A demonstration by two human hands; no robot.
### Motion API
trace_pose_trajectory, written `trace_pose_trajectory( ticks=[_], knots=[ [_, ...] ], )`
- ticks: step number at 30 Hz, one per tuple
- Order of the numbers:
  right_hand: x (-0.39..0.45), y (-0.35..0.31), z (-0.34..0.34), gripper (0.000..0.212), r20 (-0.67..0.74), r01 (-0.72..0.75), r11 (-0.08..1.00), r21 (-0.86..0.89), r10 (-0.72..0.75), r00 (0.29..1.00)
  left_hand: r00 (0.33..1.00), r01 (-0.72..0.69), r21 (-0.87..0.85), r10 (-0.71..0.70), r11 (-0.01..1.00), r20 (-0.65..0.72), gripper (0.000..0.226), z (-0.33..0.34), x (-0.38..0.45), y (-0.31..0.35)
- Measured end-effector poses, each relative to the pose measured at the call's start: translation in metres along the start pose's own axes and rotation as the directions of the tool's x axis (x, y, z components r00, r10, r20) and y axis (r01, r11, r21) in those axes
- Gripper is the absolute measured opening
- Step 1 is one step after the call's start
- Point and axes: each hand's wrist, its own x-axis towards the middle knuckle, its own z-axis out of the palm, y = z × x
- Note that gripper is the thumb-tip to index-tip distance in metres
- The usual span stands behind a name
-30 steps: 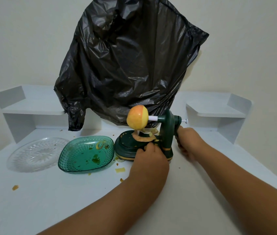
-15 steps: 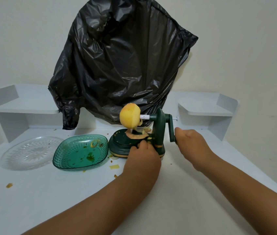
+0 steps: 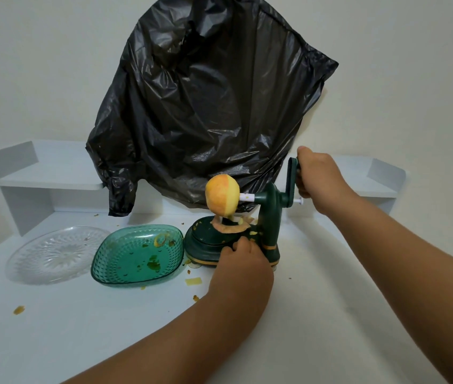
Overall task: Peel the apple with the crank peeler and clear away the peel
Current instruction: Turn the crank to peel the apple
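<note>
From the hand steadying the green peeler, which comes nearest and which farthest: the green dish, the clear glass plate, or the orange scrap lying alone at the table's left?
From the left hand:
1. Green dish, just to its left.
2. Clear glass plate, farther left, beyond the dish.
3. Orange scrap, alone near the table's left front.

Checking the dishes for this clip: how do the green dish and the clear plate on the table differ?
The green dish is tinted teal and roughly square with rounded corners; the clear plate is colourless and round. The green dish is deeper and holds bits of peel, while the clear plate is shallower and nearly bare. The green dish sits right beside the peeler; the clear plate lies further left. Both are see-through with a textured pattern.
</note>
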Motion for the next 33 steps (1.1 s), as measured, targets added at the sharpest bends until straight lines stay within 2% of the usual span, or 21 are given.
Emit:
trace_pose_trajectory(
  ticks=[3, 5, 9, 12, 15, 17, 19, 21, 24, 26, 28, 33],
  knots=[
    [0.008, 0.015, 0.011, 0.035, 0.060, -0.096, 0.988, 0.120, 0.089, 0.994, 1.000, -0.008, 0.008, 0.008, 1.000, -0.005, 0.038, 0.000, 0.001, 0.000],
    [0.011, 0.027, 0.014, 0.031, 0.085, -0.145, 0.982, 0.123, 0.135, 0.987, 1.000, -0.006, 0.013, 0.006, 1.000, -0.006, 0.038, 0.001, 0.001, 0.001],
    [0.007, 0.051, 0.018, 0.026, 0.149, -0.103, 0.991, -0.085, 0.115, 0.982, 1.000, -0.016, 0.022, 0.017, 1.000, -0.005, 0.037, 0.001, -0.001, 0.000],
    [-0.004, 0.071, 0.021, 0.029, 0.131, -0.142, 0.980, -0.143, 0.161, 0.978, 1.000, -0.012, 0.022, 0.012, 1.000, -0.011, 0.038, 0.001, -0.001, 0.000],
    [-0.022, 0.082, 0.019, 0.027, 0.141, -0.067, 0.948, -0.312, 0.116, 0.983, 1.000, -0.011, 0.025, 0.011, 1.000, -0.005, 0.037, -0.001, 0.000, 0.001],
    [-0.032, 0.086, 0.013, 0.018, 0.127, -0.030, 0.916, -0.399, 0.088, 0.988, 1.000, -0.009, 0.024, 0.009, 1.000, 0.002, 0.038, -0.001, -0.001, 0.001],
    [-0.041, 0.092, 0.011, 0.005, 0.195, 0.078, 0.863, -0.500, 0.025, 0.980, 1.000, -0.009, 0.032, 0.008, 0.999, 0.007, 0.038, -0.001, -0.001, 0.001],
    [-0.052, 0.092, 0.006, 0.020, 0.202, 0.108, 0.825, -0.554, 0.007, 0.979, 1.000, -0.009, 0.039, 0.008, 0.999, 0.007, 0.038, -0.001, -0.001, 0.001],
    [-0.066, 0.094, 0.000, 0.024, 0.209, 0.162, 0.851, -0.500, -0.062, 0.976, 1.000, -0.002, 0.032, 0.001, 0.999, 0.016, 0.038, -0.001, -0.001, 0.002],
    [-0.076, 0.092, -0.006, 0.041, 0.171, 0.166, 0.900, -0.403, -0.104, 0.980, 1.000, 0.001, 0.036, -0.001, 0.999, 0.020, 0.038, -0.002, -0.001, 0.003],
    [-0.083, 0.086, -0.010, 0.049, 0.127, 0.225, 0.903, -0.365, -0.192, 0.973, 1.000, 0.004, 0.037, -0.005, 0.999, 0.024, 0.038, -0.002, -0.002, 0.003],
    [-0.090, 0.060, -0.017, 0.051, 0.020, 0.328, 0.911, -0.248, -0.334, 0.942, 1.000, 0.008, 0.020, -0.008, 1.000, 0.023, 0.038, -0.003, -0.002, 0.002]
  ],
)
